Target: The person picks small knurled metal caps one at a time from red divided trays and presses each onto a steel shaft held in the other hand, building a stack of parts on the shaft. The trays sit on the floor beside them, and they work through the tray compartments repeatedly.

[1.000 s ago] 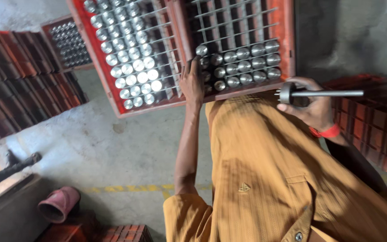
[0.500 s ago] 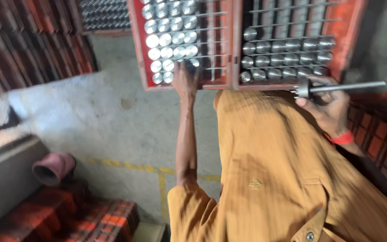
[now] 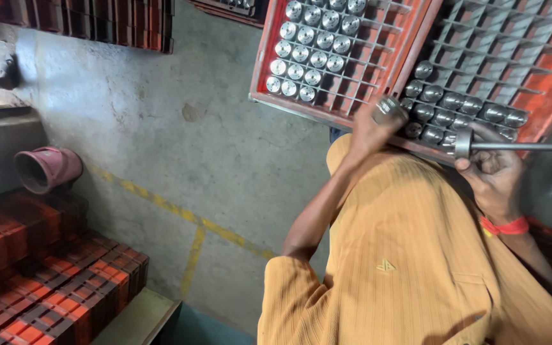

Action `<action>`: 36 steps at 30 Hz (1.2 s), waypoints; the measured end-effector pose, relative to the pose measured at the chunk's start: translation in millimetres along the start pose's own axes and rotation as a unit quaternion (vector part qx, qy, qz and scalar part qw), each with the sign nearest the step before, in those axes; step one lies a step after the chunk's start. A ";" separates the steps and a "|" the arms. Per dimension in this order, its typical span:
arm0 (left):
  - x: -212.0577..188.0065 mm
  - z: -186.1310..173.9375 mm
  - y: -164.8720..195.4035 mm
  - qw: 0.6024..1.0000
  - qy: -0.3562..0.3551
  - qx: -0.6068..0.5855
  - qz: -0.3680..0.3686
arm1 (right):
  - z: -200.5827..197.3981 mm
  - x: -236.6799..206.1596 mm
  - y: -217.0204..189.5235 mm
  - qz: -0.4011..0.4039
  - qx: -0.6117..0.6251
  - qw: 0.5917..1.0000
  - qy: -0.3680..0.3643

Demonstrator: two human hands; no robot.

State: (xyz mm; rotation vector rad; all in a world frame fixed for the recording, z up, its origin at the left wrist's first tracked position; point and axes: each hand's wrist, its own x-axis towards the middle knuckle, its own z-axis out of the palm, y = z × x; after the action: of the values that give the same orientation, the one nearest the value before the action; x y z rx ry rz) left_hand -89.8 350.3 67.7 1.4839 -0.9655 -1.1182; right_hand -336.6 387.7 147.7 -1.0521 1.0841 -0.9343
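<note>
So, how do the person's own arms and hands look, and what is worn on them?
Both hands are bare, with no gloves. The left hand comes out of a short sleeve of a mustard-yellow ribbed shirt, so the forearm is uncovered. The right hand has a red band around the wrist. No rings or watch are visible.

A small round metal cylinder [image 3: 391, 106], silvery with a shiny flat top, sits pinched in the left hand [image 3: 368, 128] at the near edge of the red gridded tray [image 3: 547, 96]. The right hand [image 3: 496, 179] grips a long steel rod [image 3: 525, 146] (disc-shaped collar at its near end), held roughly level.
</note>
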 end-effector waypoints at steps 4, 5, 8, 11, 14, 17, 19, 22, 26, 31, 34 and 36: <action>-47.9 26.8 24.3 0.983 -0.105 0.151 0.014 | -9.1 0.5 -5.4 -0.075 -0.126 0.989 0.015; -53.2 32.0 29.7 0.980 -0.118 0.161 0.026 | -10.3 -0.7 -7.1 -0.085 -0.140 0.986 0.016; -61.3 51.3 39.1 0.968 -0.161 0.186 0.057 | -18.6 -8.8 -21.2 -0.091 -0.285 0.954 0.006; -62.3 65.3 37.5 0.954 -0.213 0.197 0.072 | -24.5 -16.1 -39.9 -0.109 -0.349 0.931 -0.009; -67.3 76.6 33.7 0.947 -0.259 0.165 0.091 | -32.7 -21.2 -56.9 -0.171 -0.411 0.894 -0.045; -75.9 89.9 34.2 0.939 -0.310 0.092 0.116 | -50.1 -26.2 -69.9 -0.225 -0.471 0.847 -0.098; -81.8 100.0 37.2 0.929 -0.348 0.006 0.126 | -65.2 -30.4 -75.2 -0.256 -0.472 0.836 -0.113; -87.9 115.9 41.5 0.907 -0.416 -0.015 0.060 | -87.9 -39.9 -79.3 -0.301 -0.433 0.844 -0.099; -87.6 135.6 43.2 0.903 -0.423 0.013 0.072 | -101.2 -44.9 -70.0 -0.314 -0.420 0.848 -0.081; -79.8 146.3 41.8 0.884 -0.434 0.090 0.150 | -113.2 -53.4 -57.1 -0.220 -0.400 0.888 -0.052; -57.6 137.6 39.4 0.882 -0.442 0.128 0.102 | -126.0 -63.2 -56.1 -0.234 -0.384 0.893 0.014; -26.8 128.5 34.8 0.876 -0.375 0.304 -0.002 | -138.4 -69.2 -58.8 -0.203 -0.399 0.891 0.078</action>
State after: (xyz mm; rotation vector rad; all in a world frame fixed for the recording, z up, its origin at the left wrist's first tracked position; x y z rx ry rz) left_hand -221.8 338.1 97.2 1.5280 -1.9977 -1.5210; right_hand -491.1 412.2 202.1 -1.9655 1.4642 -0.9172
